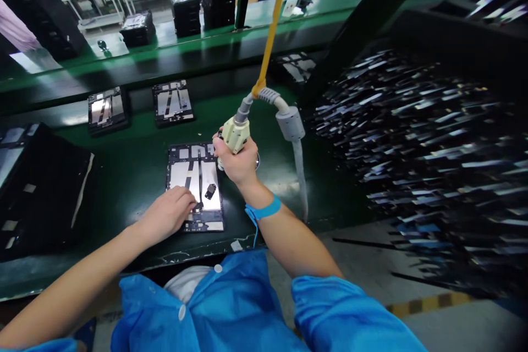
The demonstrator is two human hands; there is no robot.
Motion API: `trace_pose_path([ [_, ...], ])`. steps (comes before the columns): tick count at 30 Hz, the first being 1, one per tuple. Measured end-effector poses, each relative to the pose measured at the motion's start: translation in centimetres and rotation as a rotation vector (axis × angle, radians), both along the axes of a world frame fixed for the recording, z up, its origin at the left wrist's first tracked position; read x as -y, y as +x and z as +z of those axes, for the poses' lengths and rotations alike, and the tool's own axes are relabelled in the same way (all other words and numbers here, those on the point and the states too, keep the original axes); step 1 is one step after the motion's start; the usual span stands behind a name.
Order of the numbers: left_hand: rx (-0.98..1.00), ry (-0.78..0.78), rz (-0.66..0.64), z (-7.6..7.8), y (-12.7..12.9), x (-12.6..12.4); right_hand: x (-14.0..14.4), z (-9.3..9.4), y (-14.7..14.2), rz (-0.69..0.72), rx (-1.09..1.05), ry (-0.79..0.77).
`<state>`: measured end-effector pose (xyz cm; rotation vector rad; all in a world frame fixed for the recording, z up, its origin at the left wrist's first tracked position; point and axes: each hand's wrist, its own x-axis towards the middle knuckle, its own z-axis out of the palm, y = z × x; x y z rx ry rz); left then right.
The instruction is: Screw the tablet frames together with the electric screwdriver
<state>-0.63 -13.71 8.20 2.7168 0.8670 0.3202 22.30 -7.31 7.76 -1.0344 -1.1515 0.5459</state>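
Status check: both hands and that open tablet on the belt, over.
Right hand gripping hanging electric screwdriver, over the open tablet. Left hand flat on its lower edge. Two more tablets up-belt, apart.

**Materials and finishes at the assembly bench**

The open tablet chassis (196, 187) shows bright, smooth metal plates set in a matt black plastic frame. The electric screwdriver (234, 135) has a cream plastic body, slightly glossy, fed by a grey rubbery cable (291, 121) and hung from a yellow woven strap (274, 22). The bench top (132, 165) is dark green and glossy, scuffed pale along its near edge. A blue smooth wrist strap (264, 210) circles the right hand's (237, 162) wrist; the blue smock (231, 308) is thin cloth with a faint sheen.
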Motion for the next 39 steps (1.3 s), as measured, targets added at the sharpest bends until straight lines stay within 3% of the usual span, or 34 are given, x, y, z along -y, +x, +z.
trace_pose_path([
  [4,-0.007,0.005,-0.015,0.3,-1.2,1.9,0.1,0.2,0.0,0.009,-0.007,0.004],
  [10,-0.019,-0.049,0.142,-0.7,0.3,2.7,0.3,0.2,-0.1,0.036,0.001,0.006],
  [14,0.059,-0.068,0.058,0.1,0.0,2.6,0.1,0.3,0.0,0.016,0.007,0.009],
  [17,0.087,0.049,-0.046,0.4,-1.3,3.2,0.1,0.3,0.0,0.009,0.023,0.010],
  [22,0.087,0.212,-0.130,-0.8,-2.5,4.3,0.3,0.3,0.1,0.027,0.028,0.007],
  [30,0.097,0.204,-0.051,-2.3,-2.2,5.1,0.2,0.2,0.0,0.028,0.002,0.001],
  [34,0.173,0.216,0.063,-3.7,-1.7,5.9,0.1,0.4,0.5,0.001,-0.025,0.014],
  [39,0.241,0.251,0.212,-5.4,-0.4,2.6,-0.2,0.5,1.3,-0.066,-0.065,0.048],
])
